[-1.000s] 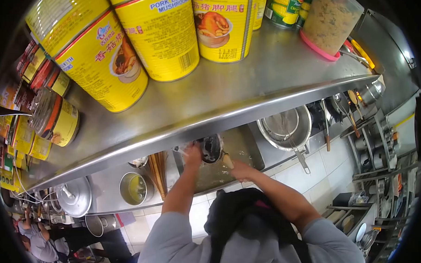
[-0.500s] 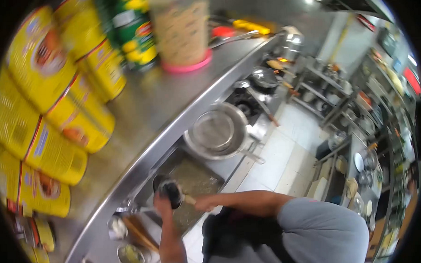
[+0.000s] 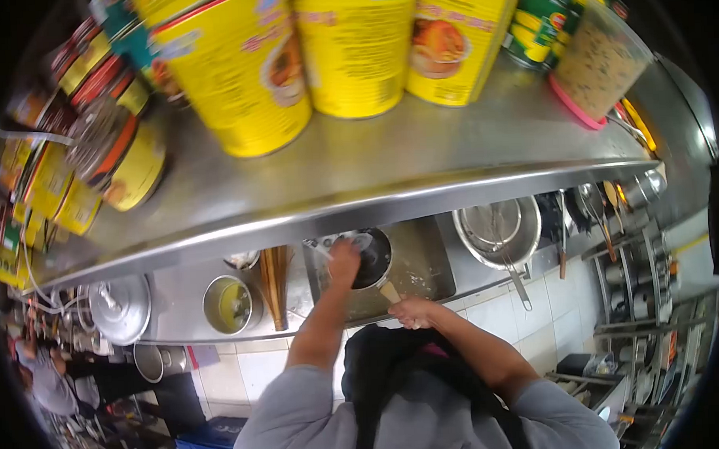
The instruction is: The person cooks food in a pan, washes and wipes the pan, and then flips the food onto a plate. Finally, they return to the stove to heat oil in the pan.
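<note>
My right hand [image 3: 412,311] is wrapped round the light wooden handle [image 3: 390,293] of a small dark pan [image 3: 374,263]. The pan is held over a metal sink [image 3: 436,257] with murky water in its basin. At the pan's left side is my left hand [image 3: 344,261], overlapping the rim in this view, close to a metal tap [image 3: 321,246] under the shelf edge. Its fingers are blurred, and I cannot tell whether they grip anything.
A large pot with a strainer [image 3: 492,224] sits right of the sink. On the left are wooden boards [image 3: 274,287], a pot with yellowish liquid [image 3: 227,305] and a lidded pot [image 3: 120,310]. Yellow cans [image 3: 357,50] and a pink-lidded tub [image 3: 599,66] line the shelf [image 3: 357,157]. Another person [image 3: 48,378] is far left.
The view has swung left and levelled, bringing the left counter into sight. My left hand now appears nearer the tap; my right hand still grips the pan's handle.
</note>
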### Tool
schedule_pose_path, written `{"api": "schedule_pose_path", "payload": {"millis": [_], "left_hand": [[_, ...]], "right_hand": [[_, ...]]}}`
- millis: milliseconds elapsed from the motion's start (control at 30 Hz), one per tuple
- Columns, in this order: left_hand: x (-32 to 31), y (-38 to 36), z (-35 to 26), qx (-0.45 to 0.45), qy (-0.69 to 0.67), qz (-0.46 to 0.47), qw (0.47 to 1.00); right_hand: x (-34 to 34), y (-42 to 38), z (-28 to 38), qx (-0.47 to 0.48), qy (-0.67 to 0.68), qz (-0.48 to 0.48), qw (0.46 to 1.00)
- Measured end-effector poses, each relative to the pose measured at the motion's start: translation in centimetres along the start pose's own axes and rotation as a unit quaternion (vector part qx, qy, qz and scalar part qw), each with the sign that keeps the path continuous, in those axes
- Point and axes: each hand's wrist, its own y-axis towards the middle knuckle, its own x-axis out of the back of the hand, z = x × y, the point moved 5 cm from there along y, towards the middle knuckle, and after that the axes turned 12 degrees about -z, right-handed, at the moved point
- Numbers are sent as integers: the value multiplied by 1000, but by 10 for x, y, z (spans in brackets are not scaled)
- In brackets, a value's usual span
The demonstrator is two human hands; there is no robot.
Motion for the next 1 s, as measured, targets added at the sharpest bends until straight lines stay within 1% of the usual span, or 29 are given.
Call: {"api": "schedule_pose_path", "payload": {"millis": [33, 67, 100, 133, 167, 200, 233, 267, 300, 333, 367, 400, 433, 467, 500, 533, 567, 600, 633, 667, 700, 733, 767, 800, 833, 867, 900, 933, 1000], "left_hand": [[9, 11, -24, 134, -4, 85, 987], [-3, 6, -26, 100, 21, 64, 993], [-4, 0, -27, 217, 27, 181, 959], [26, 5, -36, 208, 38, 197, 957], [55, 13, -47, 196, 48, 212, 956], [80, 19, -43, 161, 92, 162, 969], [107, 21, -32, 126, 136, 116, 976], [139, 24, -15, 98, 142, 50, 984], [173, 29, 3, 66, 148, -17, 987], [211, 37, 17, 64, 164, -39, 984], [249, 45, 26, 62, 178, -60, 980], [283, 52, 34, 79, 209, -59, 973], [309, 55, 45, 97, 239, -59, 964], [326, 52, 60, 89, 282, -59, 953], [339, 51, 71, 80, 324, -60, 941], [347, 47, 78, 81, 325, -64, 940], [354, 41, 78, 56, 387, -52, 919], [357, 38, 79, 30, 446, -38, 894], [351, 40, 79, 31, 445, -40, 894], [336, 45, 71, 40, 324, -24, 945], [318, 48, 59, 48, 197, -8, 979], [280, 42, 59, 111, 51, 13, 992], [237, 36, 51, 172, -97, 34, 980], [219, 48, 14, 179, -160, 52, 969], [177, 45, 15, 335, -343, 75, 874], [134, 38, 20, 467, -503, 94, 721], [115, 43, 19, 464, -509, 95, 719], [96, 47, 16, 489, -574, 69, 653], [69, 51, 4, 529, -686, 21, 499]], "right_hand": [[-6, 11, 0, -3, -13, 8, 1000], [-14, 25, -3, -24, -29, 42, 998], [-21, 35, -8, -48, -47, 77, 995], [-22, 41, -2, -1, -59, 64, 996], [-28, 45, 6, -1, -75, 72, 995], [-28, 50, 18, 103, -280, -3, 955], [-29, 51, 28, 202, -463, -78, 859], [-37, 44, 32, 200, -468, -71, 858], [-46, 25, 51, 254, -561, -137, 776], [-54, 14, 69, 303, -639, -200, 678], [-56, 19, 75, 305, -641, -196, 677], [-55, 28, 82, 315, -628, -224, 675], [-55, 32, 90, 326, -615, -252, 672], [-59, 32, 95, 327, -618, -248, 670], [-65, 29, 103, 339, -660, -253, 621], [-70, 26, 112, 350, -698, -260, 568], [-74, 20, 119, 352, -699, -260, 566], [-79, 12, 125, 360, -709, -260, 547], [-83, 9, 129, 367, -719, -262, 529], [-84, 9, 132, 366, -720, -263, 528], [-87, 8, 135, 399, -720, -275, 497], [-90, 7, 137, 431, -719, -286, 465], [-86, 10, 143, 429, -721, -287, 463], [-78, 21, 149, 406, -737, -244, 481], [-67, 30, 152, 384, -752, -201, 497], [-50, 36, 157, 382, -754, -204, 494], [-19, 51, 146, 214, -675, -101, 699], [-3, 53, 128, 27, -535, 9, 844], [13, 39, 86, -6, -307, 56, 950]]}}
